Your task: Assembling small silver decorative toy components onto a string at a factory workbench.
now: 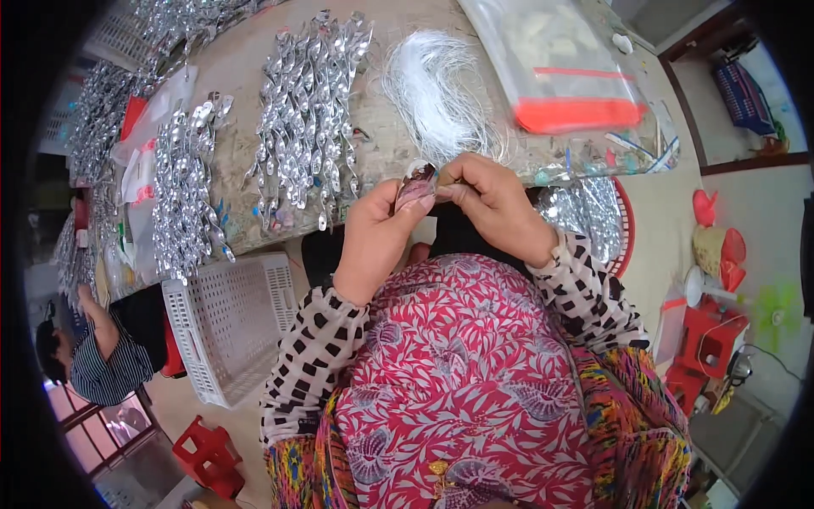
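Near the table's front edge, my left hand [377,233] is closed on a small shiny silver foil piece [419,181], holding it between thumb and fingers. My right hand [502,206] pinches at the piece's right end; whatever lies between these fingertips is too small to make out. Just beyond my hands, a loose bundle of white thread [441,106] lies on the worktable [386,170]. To its left is a heap of twisted silver foil strips [309,110], some ends hanging over the edge. A second heap of silver strips [180,199] lies farther left.
A clear plastic bag with a red band [581,114] lies at the table's right. Below the table are a white slotted crate [225,331] and a red basket [627,229] with silver foil. A co-worker [110,360] is at far left, near a red stool [208,458].
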`<state>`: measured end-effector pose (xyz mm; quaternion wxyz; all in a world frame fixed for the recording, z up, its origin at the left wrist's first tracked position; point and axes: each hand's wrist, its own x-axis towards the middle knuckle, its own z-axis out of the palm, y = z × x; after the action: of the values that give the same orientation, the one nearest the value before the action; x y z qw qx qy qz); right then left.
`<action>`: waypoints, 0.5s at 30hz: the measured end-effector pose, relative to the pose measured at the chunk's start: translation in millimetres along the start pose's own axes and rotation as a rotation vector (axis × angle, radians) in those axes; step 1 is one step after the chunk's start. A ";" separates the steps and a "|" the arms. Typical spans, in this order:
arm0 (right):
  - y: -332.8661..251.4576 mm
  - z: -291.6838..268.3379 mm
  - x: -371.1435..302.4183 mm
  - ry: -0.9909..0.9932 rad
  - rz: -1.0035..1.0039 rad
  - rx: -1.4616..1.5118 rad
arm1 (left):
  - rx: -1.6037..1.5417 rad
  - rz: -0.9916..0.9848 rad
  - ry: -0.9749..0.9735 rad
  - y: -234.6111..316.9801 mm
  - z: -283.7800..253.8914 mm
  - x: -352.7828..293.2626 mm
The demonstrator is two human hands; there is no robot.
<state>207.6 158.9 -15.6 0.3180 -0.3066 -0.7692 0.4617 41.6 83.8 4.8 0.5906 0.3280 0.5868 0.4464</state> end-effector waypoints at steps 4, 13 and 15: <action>9.0 -2.3 0.9 0.007 -0.082 -0.092 | 0.004 0.062 -0.013 -3.2 -3.6 3.5; 13.1 -10.4 1.5 0.117 -0.107 -0.146 | 0.031 0.058 0.056 -11.3 -17.0 6.8; 13.8 -11.9 2.5 0.151 -0.110 -0.150 | 0.004 0.056 0.060 -10.7 -18.0 5.6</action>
<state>217.7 172.3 -23.2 0.3762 -0.3209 -0.7910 0.3602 24.8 82.3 -8.9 0.5592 0.3320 0.5959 0.4711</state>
